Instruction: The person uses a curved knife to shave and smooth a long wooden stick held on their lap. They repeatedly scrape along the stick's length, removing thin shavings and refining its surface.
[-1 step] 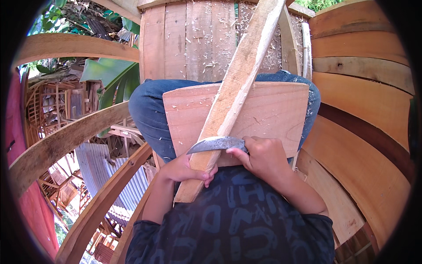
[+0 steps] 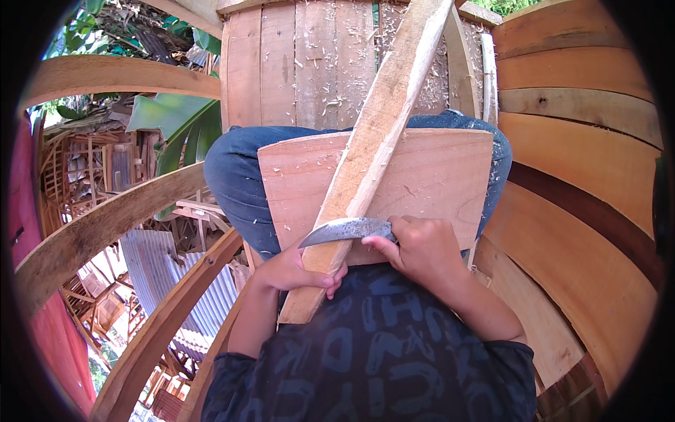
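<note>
A long wooden strip (image 2: 373, 141) slants from my lower body up to the far right, its right edge pale and freshly cut. My left hand (image 2: 295, 272) is wrapped round it near its close end. In my right hand (image 2: 426, 243) I grip a curved knife (image 2: 348, 228); the handle is hidden in my fist. The dull, spotted blade lies across the strip just beyond my left hand, its tip pointing left. Beneath the strip a flat wooden board (image 2: 443, 169) rests on my lap, sprinkled with a few shavings.
Wood shavings litter the plank floor (image 2: 278, 70) ahead of my crossed legs. Curved orange-brown planks (image 2: 583, 133) wall my right side. To the left, open wooden rails (image 2: 112, 225) show corrugated metal sheets (image 2: 151, 260), a large green leaf (image 2: 176, 123) and scrap wood beyond.
</note>
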Available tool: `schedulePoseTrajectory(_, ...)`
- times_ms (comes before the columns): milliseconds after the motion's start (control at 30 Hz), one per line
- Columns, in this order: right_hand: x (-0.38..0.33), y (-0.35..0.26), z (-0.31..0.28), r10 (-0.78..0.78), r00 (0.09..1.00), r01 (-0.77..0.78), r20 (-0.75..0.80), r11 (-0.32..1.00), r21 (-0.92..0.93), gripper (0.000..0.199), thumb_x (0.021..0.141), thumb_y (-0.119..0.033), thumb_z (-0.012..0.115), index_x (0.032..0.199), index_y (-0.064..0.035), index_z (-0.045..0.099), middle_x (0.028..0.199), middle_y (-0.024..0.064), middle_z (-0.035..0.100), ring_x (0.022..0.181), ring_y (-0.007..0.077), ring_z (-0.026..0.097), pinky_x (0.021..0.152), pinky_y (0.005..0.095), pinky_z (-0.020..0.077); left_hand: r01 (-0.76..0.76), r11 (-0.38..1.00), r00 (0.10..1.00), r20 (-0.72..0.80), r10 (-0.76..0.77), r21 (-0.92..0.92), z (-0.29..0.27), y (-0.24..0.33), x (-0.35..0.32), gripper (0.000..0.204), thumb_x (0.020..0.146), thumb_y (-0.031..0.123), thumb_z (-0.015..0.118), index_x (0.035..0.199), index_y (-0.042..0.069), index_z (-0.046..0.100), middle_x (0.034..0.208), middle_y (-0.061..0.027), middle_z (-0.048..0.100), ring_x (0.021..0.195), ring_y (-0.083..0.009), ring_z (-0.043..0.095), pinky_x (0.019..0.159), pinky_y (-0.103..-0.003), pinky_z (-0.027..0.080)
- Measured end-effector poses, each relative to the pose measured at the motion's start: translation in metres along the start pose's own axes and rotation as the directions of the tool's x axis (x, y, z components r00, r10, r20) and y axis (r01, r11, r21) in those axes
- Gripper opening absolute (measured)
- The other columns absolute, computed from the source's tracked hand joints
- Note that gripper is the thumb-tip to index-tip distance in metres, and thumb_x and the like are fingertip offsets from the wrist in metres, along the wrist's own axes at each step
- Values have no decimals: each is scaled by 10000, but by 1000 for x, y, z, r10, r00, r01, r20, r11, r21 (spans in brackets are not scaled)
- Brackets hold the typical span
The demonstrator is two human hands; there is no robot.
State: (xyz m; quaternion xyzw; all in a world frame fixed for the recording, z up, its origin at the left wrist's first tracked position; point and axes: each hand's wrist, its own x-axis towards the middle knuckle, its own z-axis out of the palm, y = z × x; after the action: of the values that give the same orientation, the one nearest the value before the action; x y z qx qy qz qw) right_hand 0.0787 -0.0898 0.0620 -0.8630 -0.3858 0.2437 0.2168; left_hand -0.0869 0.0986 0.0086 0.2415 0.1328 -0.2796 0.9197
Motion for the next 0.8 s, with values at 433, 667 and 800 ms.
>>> schedulePoseTrajectory(433,21,20,-16,71,997,-73,-38,995,-66,539,870,-508,614,669,-8,623,572,193,591,529,363,615,480,426,473,-24,1000,997,-69,23,-9,8,3,1,638,818,94,745,1317,58,349,908,-111,577,761,-192,628,644,-357,552)
schedulePoseTrajectory(667,4,0,-4,33,999,-33,-12,999,24,517,871,-484,627,666,-10,617,588,200,587,552,370,614,499,433,467,9,1000,1000,0,-9,5,2,2,3,594,820,93,743,1284,46,375,913,-110,577,763,-192,634,647,-360,555)
schedulePoseTrajectory(800,25,24,-18,139,988,-142,-66,989,-37,475,873,-444,644,689,-6,615,626,215,588,586,397,607,521,434,466,-25,999,992,-123,22,-21,12,7,5,657,766,96,790,1276,26,383,842,-106,571,715,-205,622,614,-363,545)
